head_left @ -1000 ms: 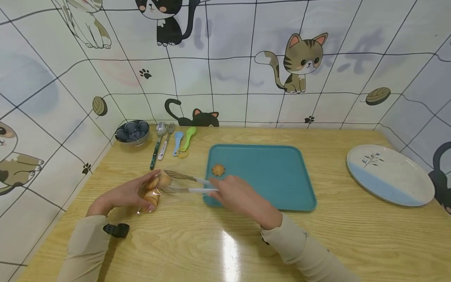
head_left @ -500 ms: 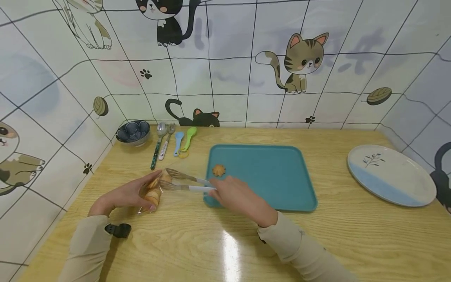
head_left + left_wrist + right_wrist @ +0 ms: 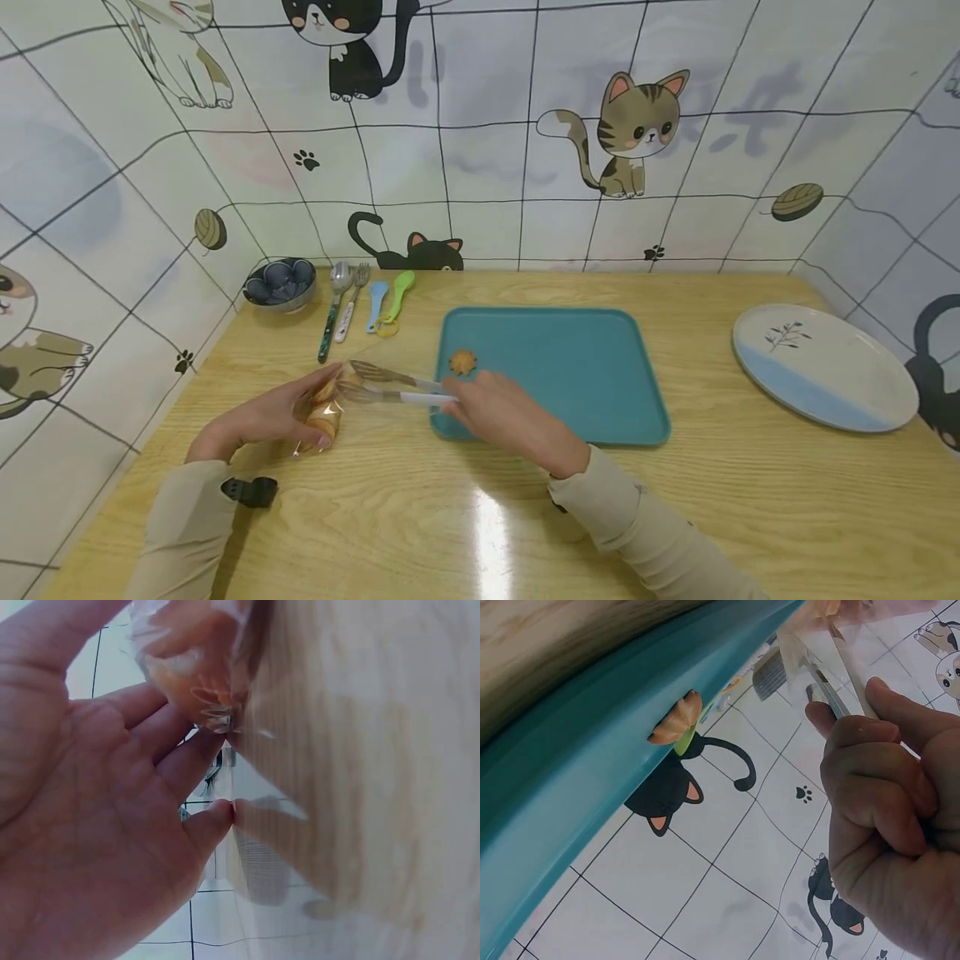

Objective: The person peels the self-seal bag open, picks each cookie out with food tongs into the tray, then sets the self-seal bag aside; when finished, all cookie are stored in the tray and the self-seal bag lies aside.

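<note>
While open tabletop (image 3: 697,500) stretches between the tray (image 3: 570,350) and the plate (image 3: 832,367), the left hand (image 3: 273,410) grips a cookie bag (image 3: 324,417) between thumb and fingers, beyond the tray's left edge; the right hand (image 3: 517,421), fingers curled, grasps tongs (image 3: 425,399) whose tips seem inside the bag.

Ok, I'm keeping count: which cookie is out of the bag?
The lone cookie on the teal tray, near its left edge; the others in view are inside the bag the left hand holds.

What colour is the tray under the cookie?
The tray is teal, clearest in the head view.
</note>
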{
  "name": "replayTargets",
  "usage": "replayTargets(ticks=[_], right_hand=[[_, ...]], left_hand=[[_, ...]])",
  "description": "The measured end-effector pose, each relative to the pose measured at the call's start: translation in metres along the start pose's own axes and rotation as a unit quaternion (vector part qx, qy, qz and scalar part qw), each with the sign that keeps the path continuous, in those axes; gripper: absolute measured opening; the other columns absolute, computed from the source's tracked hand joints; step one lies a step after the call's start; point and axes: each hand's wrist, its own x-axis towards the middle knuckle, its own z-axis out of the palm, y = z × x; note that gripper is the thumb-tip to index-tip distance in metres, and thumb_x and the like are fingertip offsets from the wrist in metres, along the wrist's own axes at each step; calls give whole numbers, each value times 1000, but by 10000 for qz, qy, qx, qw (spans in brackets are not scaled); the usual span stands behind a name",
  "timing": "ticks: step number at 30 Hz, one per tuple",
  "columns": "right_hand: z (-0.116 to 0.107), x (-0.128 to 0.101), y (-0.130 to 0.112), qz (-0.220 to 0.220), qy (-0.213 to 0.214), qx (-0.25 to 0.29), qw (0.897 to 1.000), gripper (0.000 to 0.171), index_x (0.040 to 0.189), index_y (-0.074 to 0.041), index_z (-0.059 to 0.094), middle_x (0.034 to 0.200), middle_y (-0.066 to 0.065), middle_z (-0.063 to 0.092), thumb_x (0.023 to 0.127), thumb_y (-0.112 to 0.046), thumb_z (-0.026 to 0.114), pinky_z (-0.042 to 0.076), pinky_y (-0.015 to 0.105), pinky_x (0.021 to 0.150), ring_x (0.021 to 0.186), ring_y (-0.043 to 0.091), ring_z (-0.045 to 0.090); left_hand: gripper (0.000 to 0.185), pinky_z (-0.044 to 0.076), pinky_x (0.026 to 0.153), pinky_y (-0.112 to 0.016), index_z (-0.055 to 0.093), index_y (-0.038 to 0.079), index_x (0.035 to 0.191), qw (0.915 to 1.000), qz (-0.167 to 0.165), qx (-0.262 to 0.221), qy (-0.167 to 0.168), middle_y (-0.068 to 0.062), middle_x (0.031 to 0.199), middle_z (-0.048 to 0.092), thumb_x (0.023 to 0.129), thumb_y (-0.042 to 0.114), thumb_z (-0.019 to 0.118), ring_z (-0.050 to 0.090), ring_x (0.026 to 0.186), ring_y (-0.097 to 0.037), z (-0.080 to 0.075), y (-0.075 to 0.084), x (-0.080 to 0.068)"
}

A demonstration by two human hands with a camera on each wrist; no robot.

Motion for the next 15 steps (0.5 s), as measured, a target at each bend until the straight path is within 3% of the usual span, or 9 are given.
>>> replayTargets(ticks=[7,15], right_hand=[[-12,-2,0,196,-96,-12,9998,33,121,-3,58,52,-3,44,94,-22,58,26,22,39,38,8,34],[-12,-1,1,393,-302,159,9986,34,121,-6,59,55,-6,46,94,-27,57,26,22,39,39,7,33]], left_hand=[[106,8,101,-64,12,9,150,10000,-22,51,47,-19,152,13,72,26,81,6,137,-40,0,0,1],[107,8,101,-64,12,8,150,9999,-49,102,22,-20,151,14,71,27,81,7,137,-40,-1,-1,1]])
